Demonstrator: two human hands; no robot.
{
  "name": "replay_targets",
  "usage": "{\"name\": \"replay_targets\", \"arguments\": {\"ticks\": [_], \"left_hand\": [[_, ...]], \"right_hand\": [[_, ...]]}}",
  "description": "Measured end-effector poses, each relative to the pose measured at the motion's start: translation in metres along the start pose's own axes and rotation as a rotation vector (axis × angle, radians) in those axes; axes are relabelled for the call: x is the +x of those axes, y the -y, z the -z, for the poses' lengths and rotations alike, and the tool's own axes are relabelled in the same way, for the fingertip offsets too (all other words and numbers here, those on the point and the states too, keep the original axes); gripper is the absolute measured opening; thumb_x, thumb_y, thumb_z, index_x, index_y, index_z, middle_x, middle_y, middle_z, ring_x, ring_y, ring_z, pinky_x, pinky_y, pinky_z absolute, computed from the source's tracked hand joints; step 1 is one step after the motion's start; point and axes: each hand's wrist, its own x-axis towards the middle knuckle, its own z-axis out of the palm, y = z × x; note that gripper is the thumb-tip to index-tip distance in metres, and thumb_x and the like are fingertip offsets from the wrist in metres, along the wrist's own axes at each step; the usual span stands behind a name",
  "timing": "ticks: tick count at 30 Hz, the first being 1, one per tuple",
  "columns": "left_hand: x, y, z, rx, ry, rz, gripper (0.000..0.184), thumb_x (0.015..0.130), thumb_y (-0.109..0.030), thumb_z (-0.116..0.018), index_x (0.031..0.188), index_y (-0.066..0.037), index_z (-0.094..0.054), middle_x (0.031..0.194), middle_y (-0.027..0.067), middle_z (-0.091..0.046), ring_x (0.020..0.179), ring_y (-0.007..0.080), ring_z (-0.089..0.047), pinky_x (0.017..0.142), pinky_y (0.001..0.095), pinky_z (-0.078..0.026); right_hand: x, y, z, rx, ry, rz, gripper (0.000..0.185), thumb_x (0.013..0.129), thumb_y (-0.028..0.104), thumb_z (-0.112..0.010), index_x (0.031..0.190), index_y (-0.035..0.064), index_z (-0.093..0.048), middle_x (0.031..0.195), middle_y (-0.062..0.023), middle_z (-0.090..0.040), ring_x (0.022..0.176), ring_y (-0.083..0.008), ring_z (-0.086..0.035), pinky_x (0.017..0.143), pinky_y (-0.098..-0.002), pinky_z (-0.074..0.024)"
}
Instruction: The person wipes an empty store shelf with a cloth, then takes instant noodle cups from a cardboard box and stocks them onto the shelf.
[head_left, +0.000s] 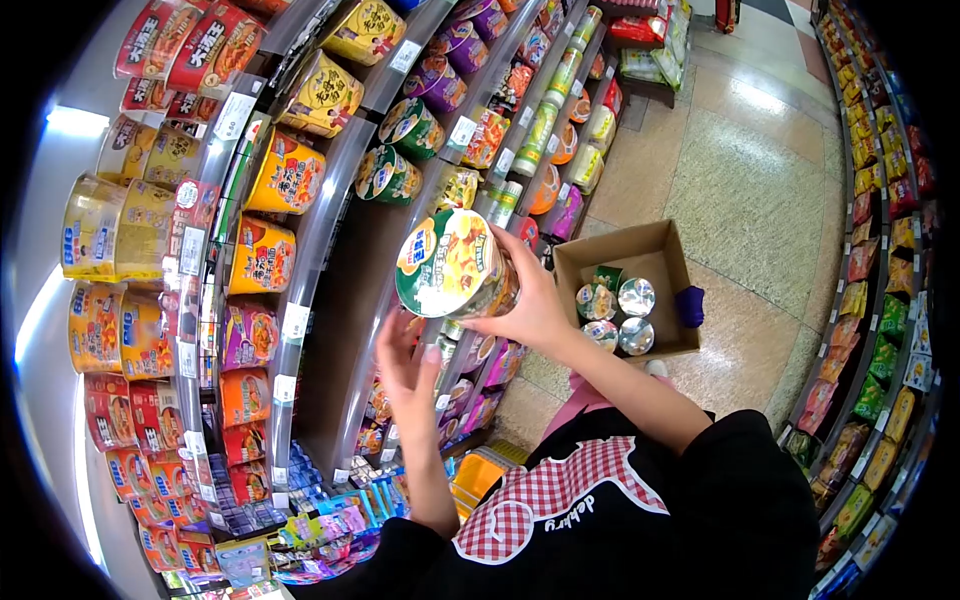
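My right hand [530,300] grips an instant noodle cup [447,262] with a green and white printed lid, fingers wrapped round its side. The lid is tilted up towards me. My left hand [405,365] is just below the cup, fingers apart and holding nothing; whether a fingertip touches the rim I cannot tell. Behind the cup is a dark gap in the shelf [345,345]. Green noodle cups [390,175] stand on the same shelf, further along. An open cardboard box [630,240] on the floor has several noodle cups [636,297] inside.
Tiered shelves with clear price-tag edges [312,260] run along my left, stocked with orange noodle cups [285,175] and yellow noodle buckets [325,95]. A tiled aisle [725,170] lies to the right. Across it stands another shelf of bagged goods [880,360].
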Motion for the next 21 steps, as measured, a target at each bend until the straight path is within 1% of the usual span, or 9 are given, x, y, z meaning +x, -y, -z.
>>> {"name": "replay_targets", "arguments": {"ticks": [1,4,5,8,9,12,13,17,21], "left_hand": [[0.002,0.013,-0.002,-0.040,-0.008,0.034,0.073,0.087,-0.013,-0.070,0.150,-0.001,-0.033,0.151,0.0184,-0.042,0.141,0.0327,-0.040,0.113,0.0473,-0.035],[0.013,0.034,-0.004,-0.119,-0.001,0.126,0.080,0.087,-0.013,-0.071,0.153,-0.001,-0.028,0.155,0.0173,-0.036,0.144,0.0324,-0.035,0.113,0.0475,-0.034],[0.018,0.039,-0.003,-0.141,-0.018,0.133,0.082,0.085,-0.012,-0.072,0.154,0.000,-0.027,0.155,0.0170,-0.034,0.144,0.0320,-0.035,0.114,0.0480,-0.033],[0.033,0.057,0.005,-0.211,-0.063,0.131,0.087,0.082,-0.007,-0.072,0.154,0.001,-0.024,0.155,0.0163,-0.032,0.143,0.0311,-0.035,0.116,0.0491,-0.032],[0.039,0.062,0.009,-0.236,-0.077,0.125,0.089,0.081,-0.005,-0.072,0.154,0.001,-0.023,0.156,0.0161,-0.031,0.142,0.0309,-0.035,0.116,0.0494,-0.031],[0.055,0.075,0.020,-0.266,-0.141,0.165,0.092,0.078,-0.002,-0.071,0.155,0.001,-0.021,0.156,0.0158,-0.031,0.141,0.0308,-0.036,0.117,0.0500,-0.030],[0.062,0.079,0.025,-0.270,-0.122,0.151,0.094,0.073,0.002,-0.067,0.155,0.000,-0.021,0.156,0.0156,-0.030,0.141,0.0310,-0.036,0.118,0.0499,-0.029],[0.080,0.092,0.037,-0.277,-0.161,0.162,0.096,0.066,0.001,-0.062,0.154,-0.001,-0.023,0.155,0.0148,-0.031,0.141,0.0321,-0.036,0.119,0.0490,-0.028],[0.096,0.110,0.043,-0.267,-0.173,0.141,0.098,0.063,0.001,-0.060,0.154,-0.002,-0.023,0.154,0.0155,-0.032,0.142,0.0325,-0.036,0.117,0.0474,-0.029]], "right_hand": [[0.006,-0.010,-0.011,0.065,0.007,-0.024,0.110,0.055,0.028,-0.095,0.147,0.0035,-0.039,0.139,-0.0178,-0.054,0.127,-0.0304,-0.055,0.108,-0.0412,-0.0424],[0.024,-0.031,-0.044,0.073,0.015,0.033,0.111,0.054,0.028,-0.095,0.147,0.0053,-0.039,0.140,-0.0156,-0.053,0.129,-0.0303,-0.053,0.109,-0.0412,-0.0406],[0.030,-0.035,-0.053,0.064,0.025,0.063,0.109,0.055,0.028,-0.095,0.147,0.0078,-0.041,0.139,-0.0138,-0.053,0.128,-0.0311,-0.053,0.109,-0.0417,-0.0400],[0.040,-0.051,-0.087,0.016,0.019,0.066,0.107,0.054,0.028,-0.094,0.146,0.0096,-0.042,0.136,-0.0137,-0.053,0.125,-0.0321,-0.053,0.108,-0.0427,-0.0407],[0.044,-0.056,-0.097,0.050,0.020,0.066,0.104,0.054,0.027,-0.093,0.144,0.0103,-0.044,0.133,-0.0135,-0.053,0.123,-0.0337,-0.052,0.107,-0.0445,-0.0408],[0.053,-0.068,-0.126,-0.011,0.006,0.121,0.102,0.052,0.028,-0.092,0.141,0.0124,-0.045,0.123,-0.0140,-0.057,0.116,-0.0368,-0.050,0.104,-0.0478,-0.0388],[0.056,-0.072,-0.132,-0.080,0.065,0.108,0.099,0.054,0.025,-0.092,0.139,0.0096,-0.044,0.129,-0.0148,-0.054,0.123,-0.0366,-0.049,0.107,-0.0452,-0.0388],[0.068,-0.088,-0.158,-0.047,0.131,0.093,0.100,0.052,0.021,-0.091,0.139,0.0073,-0.043,0.129,-0.0142,-0.054,0.117,-0.0371,-0.050,0.104,-0.0463,-0.0393],[0.081,-0.106,-0.179,0.014,0.164,0.095,0.099,0.053,0.020,-0.092,0.138,0.0054,-0.042,0.131,-0.0135,-0.054,0.116,-0.0373,-0.049,0.103,-0.0461,-0.0410]]}}
